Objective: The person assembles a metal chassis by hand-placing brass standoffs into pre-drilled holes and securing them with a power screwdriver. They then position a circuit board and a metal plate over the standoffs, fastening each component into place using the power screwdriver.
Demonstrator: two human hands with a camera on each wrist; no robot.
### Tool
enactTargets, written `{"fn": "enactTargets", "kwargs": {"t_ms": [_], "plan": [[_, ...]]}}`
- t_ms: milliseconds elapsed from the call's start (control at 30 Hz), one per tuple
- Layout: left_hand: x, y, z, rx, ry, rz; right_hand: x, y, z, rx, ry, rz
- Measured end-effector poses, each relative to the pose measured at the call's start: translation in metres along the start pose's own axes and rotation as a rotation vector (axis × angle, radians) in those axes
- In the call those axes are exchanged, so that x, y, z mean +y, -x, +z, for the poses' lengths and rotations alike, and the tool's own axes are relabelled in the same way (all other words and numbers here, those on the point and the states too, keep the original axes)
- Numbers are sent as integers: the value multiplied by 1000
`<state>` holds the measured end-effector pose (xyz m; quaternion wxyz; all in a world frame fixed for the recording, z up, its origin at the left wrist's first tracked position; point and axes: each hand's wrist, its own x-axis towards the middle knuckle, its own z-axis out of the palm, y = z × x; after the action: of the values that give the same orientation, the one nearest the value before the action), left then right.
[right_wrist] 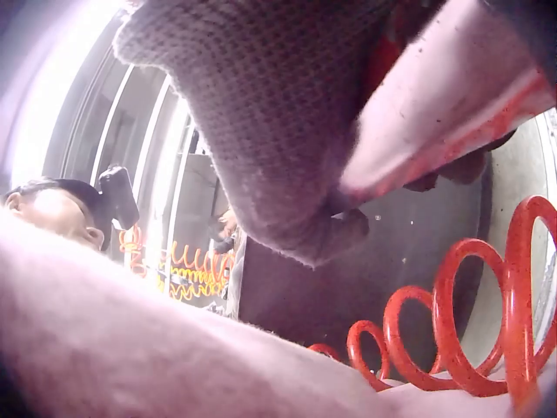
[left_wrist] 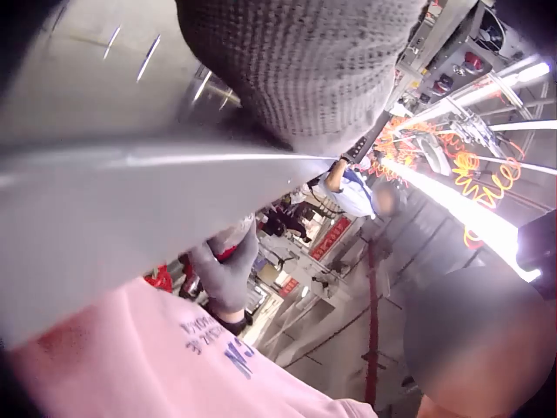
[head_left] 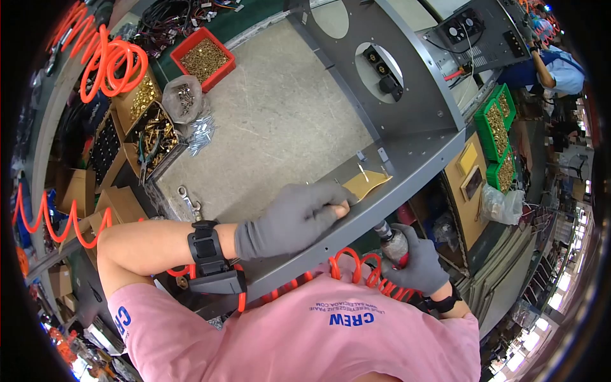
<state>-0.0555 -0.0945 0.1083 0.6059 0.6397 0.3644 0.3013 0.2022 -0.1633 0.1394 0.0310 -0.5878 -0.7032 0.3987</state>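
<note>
My left hand (head_left: 296,216), in a grey glove with bare fingertips, rests at the near rim of a large grey metal panel (head_left: 420,153). Its fingers are bent, their tips right at the rim; I cannot tell whether they pinch something small. Just beyond them a brass-coloured sheet (head_left: 368,184) lies inside the panel, with a white pin-like piece (head_left: 363,173) by it. Outside the rim, my gloved right hand (head_left: 417,264) grips a red and silver air screwdriver (head_left: 396,245), its nose toward the panel. The right wrist view shows the glove wrapped around the tool's pale body (right_wrist: 426,104).
A red coiled hose (head_left: 363,264) runs along my chest below the rim. On the worktop (head_left: 280,108) are a wrench (head_left: 189,200), a red bin (head_left: 203,60) of fasteners, a bag of screws (head_left: 182,99) and loose screws (head_left: 201,134). Green bins (head_left: 495,127) stand at right; another person (head_left: 560,70) works beyond.
</note>
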Motion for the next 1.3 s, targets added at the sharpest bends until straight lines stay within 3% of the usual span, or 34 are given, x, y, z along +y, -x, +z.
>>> {"fn": "enactTargets", "kwargs": {"t_ms": [67,200,400,500,567,700,767,867,1300], "plan": [[2,-6,-6,-61,146,-202,0,-1,0,32,19,-21],[1,-19,-3,-37,167,-240,3,-1,2,25,26,-18],[3,-21,-4,50,578,-434,3,-2,3,35,4,-13],[10,-17,-10,119,345,-357,3,-2,2,31,30,-11],[10,-19,-19,320,-162,12,3,-2,2,41,22,-21],[5,-21,-13,211,85,-177,5,-2,5,45,28,-31],[-2,-23,-6,53,364,-452,5,-2,6,78,11,-52],[-2,-27,1,33,543,-499,6,-1,7,58,18,-31],[-4,-23,8,16,463,-491,7,-1,8,61,20,-46]]}}
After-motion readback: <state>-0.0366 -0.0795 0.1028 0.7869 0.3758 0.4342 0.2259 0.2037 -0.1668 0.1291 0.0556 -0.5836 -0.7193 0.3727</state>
